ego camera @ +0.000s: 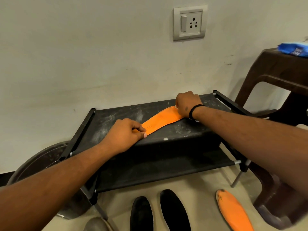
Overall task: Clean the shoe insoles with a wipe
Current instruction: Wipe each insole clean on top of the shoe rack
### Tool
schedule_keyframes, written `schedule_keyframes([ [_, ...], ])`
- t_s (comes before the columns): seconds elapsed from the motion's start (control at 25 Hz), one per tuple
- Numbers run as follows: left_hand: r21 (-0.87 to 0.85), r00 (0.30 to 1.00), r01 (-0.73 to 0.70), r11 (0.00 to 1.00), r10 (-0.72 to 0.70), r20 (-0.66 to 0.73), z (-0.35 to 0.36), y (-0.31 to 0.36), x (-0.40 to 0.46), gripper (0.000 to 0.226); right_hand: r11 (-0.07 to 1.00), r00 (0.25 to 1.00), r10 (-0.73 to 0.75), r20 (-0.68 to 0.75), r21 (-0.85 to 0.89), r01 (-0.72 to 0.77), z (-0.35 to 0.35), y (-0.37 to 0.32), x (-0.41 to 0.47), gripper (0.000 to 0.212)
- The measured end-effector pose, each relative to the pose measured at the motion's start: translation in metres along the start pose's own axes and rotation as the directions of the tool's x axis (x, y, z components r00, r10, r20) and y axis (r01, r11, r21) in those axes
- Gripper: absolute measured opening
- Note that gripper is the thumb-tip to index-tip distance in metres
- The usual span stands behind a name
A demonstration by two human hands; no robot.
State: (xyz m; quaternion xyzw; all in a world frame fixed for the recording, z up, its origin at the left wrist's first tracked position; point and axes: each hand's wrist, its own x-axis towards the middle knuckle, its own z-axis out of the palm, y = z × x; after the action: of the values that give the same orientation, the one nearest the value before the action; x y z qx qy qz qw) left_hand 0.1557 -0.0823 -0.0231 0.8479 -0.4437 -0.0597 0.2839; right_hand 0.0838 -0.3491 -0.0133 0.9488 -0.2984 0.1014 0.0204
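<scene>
Small dark print on orange insole point(162, 120), near its left end just beside left hand point(124, 135), too small to read. White lettering on blue packet point(294, 50), far right on brown plastic stool point(273, 77), cut off by frame edge and blurred, not legible. No other text, brand or number readable.

An insole point(164, 120) lies across the top shelf of a low rack point(116, 117) that stands against the wall. The left hand point(124, 135) holds its end at the shelf's front edge; the right hand point(187, 103) holds its other end toward the back right corner. On the floor before the rack lie two insoles point(141, 214) point(175, 212) side by side, and a third insole point(233, 212) right of them. A stool point(273, 77) stands right of the rack, a packet point(293, 50) on it.
</scene>
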Motion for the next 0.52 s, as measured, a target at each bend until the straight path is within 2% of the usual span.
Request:
schedule_keyframes([
  [0.12, 0.006, 1.0, -0.005, 1.0, 0.005, 0.005, 0.0, 0.0, 0.002, 0.011, 0.969, 0.985, -0.171, 0.036, 0.185, 0.162, 0.004, -0.022, -0.008, 0.025],
  [0.2, 0.017, 1.0, -0.01, 1.0, 0.009, 0.029, -0.001, 0.001, 0.004, 0.01, 0.96, 0.974, -0.221, 0.044, 0.184, 0.209, 0.004, -0.02, -0.008, 0.025],
  [0.36, 0.12, 0.999, -0.008, 0.993, 0.003, 0.041, -0.004, 0.003, 0.015, 0.026, 0.998, 0.999, 0.0, -0.032, -0.056, -0.002, -0.001, 0.007, 0.002, 0.022],
  [0.44, 0.158, 1.0, -0.002, 0.987, -0.001, 0.018, 0.0, 0.007, 0.021, 0.03, 0.997, 0.998, 0.046, -0.033, -0.055, -0.048, 0.0, 0.008, 0.003, 0.021],
  [0.52, 0.182, 1.0, -0.004, 0.983, 0.008, -0.02, 0.006, 0.01, 0.027, 0.036, 1.0, 0.999, 0.021, -0.027, -0.02, -0.021, 0.004, -0.002, 0.003, 0.022],
])
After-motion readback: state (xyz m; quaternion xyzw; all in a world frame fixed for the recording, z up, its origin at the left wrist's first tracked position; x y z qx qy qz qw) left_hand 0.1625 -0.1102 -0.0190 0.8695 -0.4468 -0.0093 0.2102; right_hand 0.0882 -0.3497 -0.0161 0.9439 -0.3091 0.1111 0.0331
